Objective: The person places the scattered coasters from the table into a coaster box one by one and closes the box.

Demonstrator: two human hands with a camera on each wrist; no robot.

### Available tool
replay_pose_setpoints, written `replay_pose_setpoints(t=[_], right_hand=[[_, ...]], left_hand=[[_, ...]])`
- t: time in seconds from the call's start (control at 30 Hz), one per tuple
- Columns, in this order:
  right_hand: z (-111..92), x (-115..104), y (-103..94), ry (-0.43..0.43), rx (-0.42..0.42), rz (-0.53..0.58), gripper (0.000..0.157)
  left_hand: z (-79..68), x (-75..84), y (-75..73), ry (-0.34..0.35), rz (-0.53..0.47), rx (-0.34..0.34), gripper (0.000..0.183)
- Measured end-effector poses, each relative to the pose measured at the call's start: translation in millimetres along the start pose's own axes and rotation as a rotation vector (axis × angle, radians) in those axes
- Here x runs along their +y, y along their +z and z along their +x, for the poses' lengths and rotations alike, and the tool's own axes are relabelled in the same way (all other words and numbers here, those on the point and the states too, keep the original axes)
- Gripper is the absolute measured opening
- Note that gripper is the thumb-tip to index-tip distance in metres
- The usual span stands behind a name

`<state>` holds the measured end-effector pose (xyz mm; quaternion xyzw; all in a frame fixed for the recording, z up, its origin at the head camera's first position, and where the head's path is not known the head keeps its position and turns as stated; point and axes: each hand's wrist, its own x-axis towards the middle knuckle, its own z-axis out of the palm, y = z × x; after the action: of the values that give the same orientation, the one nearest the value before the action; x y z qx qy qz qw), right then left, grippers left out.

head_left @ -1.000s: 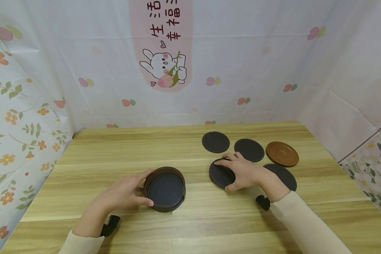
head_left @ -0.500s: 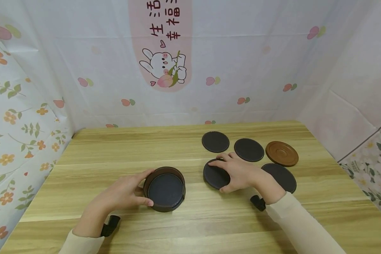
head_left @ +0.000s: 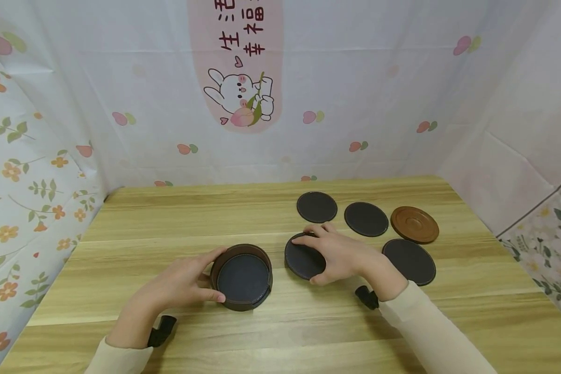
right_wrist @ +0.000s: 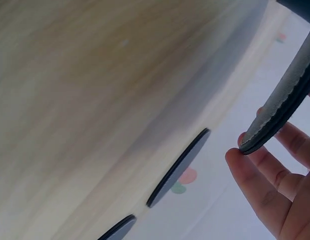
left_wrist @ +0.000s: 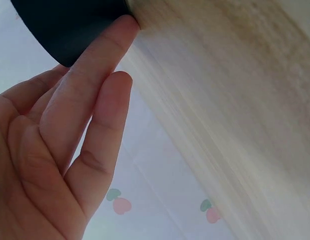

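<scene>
My left hand [head_left: 182, 280] grips the near left side of a round brown holder [head_left: 241, 306], thumb in front and fingers behind. A black stitched coaster [head_left: 243, 278] lies flat inside it. Over the table just right of the holder, my right hand [head_left: 338, 253] pinches another round black coaster [head_left: 303, 261] by its edge. The right wrist view shows this coaster [right_wrist: 282, 102] raised off the wood, its underside grey. The holder's dark outer wall [left_wrist: 74, 25] touches the fingers in the left wrist view.
Three black coasters lie flat at the right: one at the back [head_left: 317, 207], one beside it [head_left: 366, 218] and one nearer [head_left: 410, 261]. A brown ridged disc [head_left: 414, 224] lies by them. Printed cloth [head_left: 355, 93] hangs behind the wooden table [head_left: 191, 218].
My right hand has carried its coaster leftward, closer to the holder. The left hand and the holder have stayed in place.
</scene>
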<state>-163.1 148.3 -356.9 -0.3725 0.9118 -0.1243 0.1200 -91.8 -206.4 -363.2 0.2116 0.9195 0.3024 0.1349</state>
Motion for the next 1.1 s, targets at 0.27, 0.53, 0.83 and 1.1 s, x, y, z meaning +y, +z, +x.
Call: replay_pose_setpoints(t=[0.27, 0.53, 0.83, 1.1], right_hand=[[8, -11, -0.4, -0.067, 0.055, 0.008, 0.080], [17, -25, 2.1, -0.127, 0.091, 0.004, 0.082], [32, -52, 8.1, -0.184, 0.107, 0.057, 0.080], [49, -74, 15.7, -0.228, 0.084, 0.052, 0.080]], left_hand=[[1.3, 1.6, 1.1, -0.032, 0.000, -0.010, 0.101], [2.4, 4.4, -0.7, -0.045, -0.012, -0.022, 0.101], [3.0, 6.8, -4.2, -0.050, -0.011, -0.034, 0.100], [3.7, 6.2, -3.8, -0.042, -0.019, -0.042, 0.102]])
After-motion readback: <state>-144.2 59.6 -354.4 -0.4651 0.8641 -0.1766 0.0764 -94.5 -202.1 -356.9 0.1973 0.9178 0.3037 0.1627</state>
